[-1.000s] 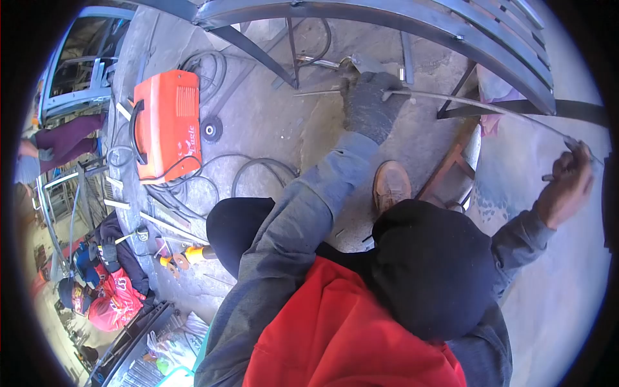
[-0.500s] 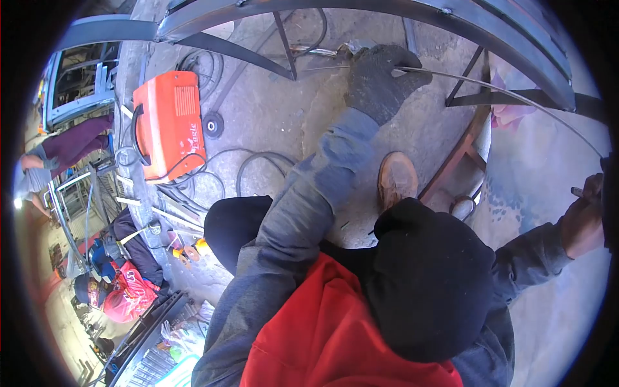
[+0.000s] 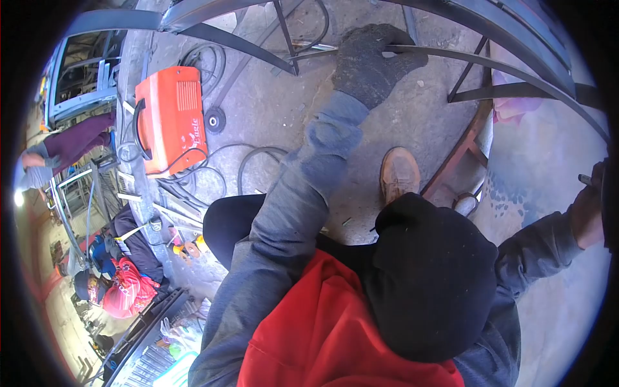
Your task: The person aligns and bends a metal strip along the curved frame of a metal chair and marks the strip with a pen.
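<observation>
My left hand (image 3: 374, 68), in a dark grey work glove, is closed around a long, thin metal strip (image 3: 490, 63). The strip bows from the glove down to the right edge of the view, with its flat side showing. At that edge my right hand (image 3: 588, 216) looks bare and curled. A small stub (image 3: 584, 179) pokes out beside its fingers. What this hand grips is lost in the dark border. Just above the strip runs a curved steel frame (image 3: 380, 11) with triangular braces.
An orange welding machine (image 3: 171, 119) stands on the floor to the left, with cables (image 3: 258, 155) around it. A round disc (image 3: 215, 120) lies beside it. A rusty curved frame (image 3: 461, 151) is on the right. Two people (image 3: 132, 287) are at the far left, among metal racks.
My left hand has shifted slightly up and left with the metal strip. The strip has turned, showing its flat side instead of its thin edge. My right hand has moved slightly.
</observation>
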Demonstrator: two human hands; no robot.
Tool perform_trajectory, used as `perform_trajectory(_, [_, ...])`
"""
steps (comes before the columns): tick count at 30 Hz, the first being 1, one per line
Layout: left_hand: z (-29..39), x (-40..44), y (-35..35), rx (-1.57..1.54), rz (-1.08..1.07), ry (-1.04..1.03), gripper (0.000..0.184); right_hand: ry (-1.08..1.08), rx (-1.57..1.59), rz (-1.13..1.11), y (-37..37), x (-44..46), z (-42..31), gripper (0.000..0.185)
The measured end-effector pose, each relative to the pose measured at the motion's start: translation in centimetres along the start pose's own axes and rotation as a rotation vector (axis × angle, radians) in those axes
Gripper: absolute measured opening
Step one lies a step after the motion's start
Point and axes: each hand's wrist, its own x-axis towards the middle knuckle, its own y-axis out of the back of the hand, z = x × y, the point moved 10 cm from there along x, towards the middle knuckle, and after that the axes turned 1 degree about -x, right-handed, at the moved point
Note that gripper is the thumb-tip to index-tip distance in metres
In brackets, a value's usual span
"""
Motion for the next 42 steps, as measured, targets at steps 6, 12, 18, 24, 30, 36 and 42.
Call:
perform_trajectory(6, [-0.5,0.0,0.0,0.041,0.003,0.002,0.031,0.022,-0.074,-0.049,-0.4,-0.1,-0.1,0.041])
perform_trajectory(12, [-1.1,-0.2,0.5,0.033,-0.018,0.004,0.032,0.037,-0.034,-0.113,-1.5,-0.2,0.2,0.042])
perform_trajectory(18, [-0.9,-0.6,0.6,0.116,0.003,0.021,0.032,-0.01,-0.077,-0.105,-1.5,-0.4,0.6,0.041])
perform_trajectory(24, [-2.0,-1.1,-0.3,-0.002,-0.046,0.13,0.041,-0.023,-0.051,-0.133,-1.5,-0.6,0.4,0.039])
perform_trajectory(30, [-1.1,-1.2,-0.3,0.206,-0.084,0.091,0.05,-0.038,-0.056,-0.178,-1.0,-0.7,1.8,0.035])
perform_trajectory(36, [-1.3,-1.8,-0.1,0.22,-0.08,0.186,0.046,-0.143,-0.125,-0.23,-1.1,-0.8,1.6,0.042])
perform_trajectory(42, [-1.7,-2.2,0.5,0.073,-0.131,0.228,0.051,-0.188,-0.179,-0.22,-1.8,-1.4,0.9,0.048])
